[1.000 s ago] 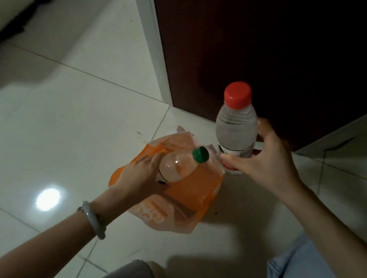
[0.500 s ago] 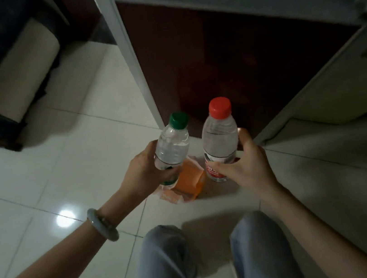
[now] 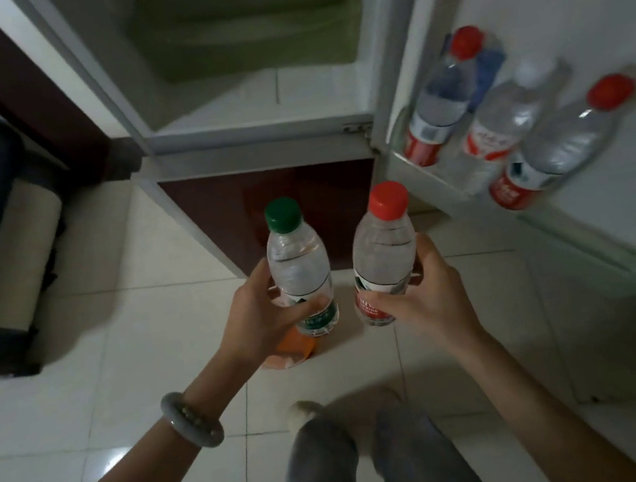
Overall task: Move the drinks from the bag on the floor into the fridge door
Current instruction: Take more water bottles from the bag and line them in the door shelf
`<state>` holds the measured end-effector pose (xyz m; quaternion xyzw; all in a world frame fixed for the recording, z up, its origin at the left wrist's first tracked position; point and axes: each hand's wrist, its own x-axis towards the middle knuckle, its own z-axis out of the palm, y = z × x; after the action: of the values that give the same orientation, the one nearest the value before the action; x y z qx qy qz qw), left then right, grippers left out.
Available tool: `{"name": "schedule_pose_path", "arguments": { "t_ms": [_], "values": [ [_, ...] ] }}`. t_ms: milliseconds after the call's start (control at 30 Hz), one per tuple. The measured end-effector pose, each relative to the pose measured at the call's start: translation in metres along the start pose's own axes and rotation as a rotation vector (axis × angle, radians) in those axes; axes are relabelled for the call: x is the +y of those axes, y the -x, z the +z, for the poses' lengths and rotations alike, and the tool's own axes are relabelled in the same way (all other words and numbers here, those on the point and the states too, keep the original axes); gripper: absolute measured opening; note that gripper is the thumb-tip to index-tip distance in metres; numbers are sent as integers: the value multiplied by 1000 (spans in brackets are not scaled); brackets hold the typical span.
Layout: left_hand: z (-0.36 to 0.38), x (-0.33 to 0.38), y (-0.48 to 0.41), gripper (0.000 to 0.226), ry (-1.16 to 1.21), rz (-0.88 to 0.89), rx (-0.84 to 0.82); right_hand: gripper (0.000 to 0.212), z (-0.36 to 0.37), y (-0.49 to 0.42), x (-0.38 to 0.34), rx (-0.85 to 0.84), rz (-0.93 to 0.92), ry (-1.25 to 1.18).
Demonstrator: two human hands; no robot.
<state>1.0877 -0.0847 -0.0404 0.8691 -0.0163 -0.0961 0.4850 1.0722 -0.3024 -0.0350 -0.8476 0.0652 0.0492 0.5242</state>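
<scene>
My left hand (image 3: pixel 262 319) grips a clear water bottle with a green cap (image 3: pixel 298 264), held upright. A second water bottle with a red cap (image 3: pixel 384 251) stands upright in my right hand (image 3: pixel 427 294). Both are held side by side above the floor, in front of the fridge. The orange bag (image 3: pixel 293 351) lies on the tiles below my left hand, mostly hidden by it. To the right the open fridge door (image 3: pixel 584 15) has a shelf (image 3: pixel 429 179) holding three water bottles: a red-capped one (image 3: pixel 443 98), a white-capped one (image 3: pixel 505 122) and another red-capped one (image 3: pixel 565 142).
The fridge compartment (image 3: pixel 246 45) stands open ahead, with a dark red lower panel (image 3: pixel 273 202) beneath it. A dark sofa with a beige cushion (image 3: pixel 14 261) sits on the left. My legs (image 3: pixel 366 464) are at the bottom, on white floor tiles.
Both bottles have risen from near the bag as I stood up. The view lifted, so the open fridge and its door shelf with bottles are now in sight.
</scene>
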Motion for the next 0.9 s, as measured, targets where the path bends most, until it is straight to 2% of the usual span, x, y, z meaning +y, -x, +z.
{"name": "schedule_pose_path", "arguments": {
  "t_ms": [300,533,767,900],
  "values": [
    [62,80,-25,58,105,176,-181,66,-79,44,23,264,106,-87],
    [121,134,-45,58,210,264,-311,61,-133,60,34,481,132,-115],
    [167,185,-63,68,240,434,-337,63,-182,63,38,676,74,-142],
    [184,207,-76,77,235,475,-353,64,-201,53,38,754,26,-140]
  ]
}}
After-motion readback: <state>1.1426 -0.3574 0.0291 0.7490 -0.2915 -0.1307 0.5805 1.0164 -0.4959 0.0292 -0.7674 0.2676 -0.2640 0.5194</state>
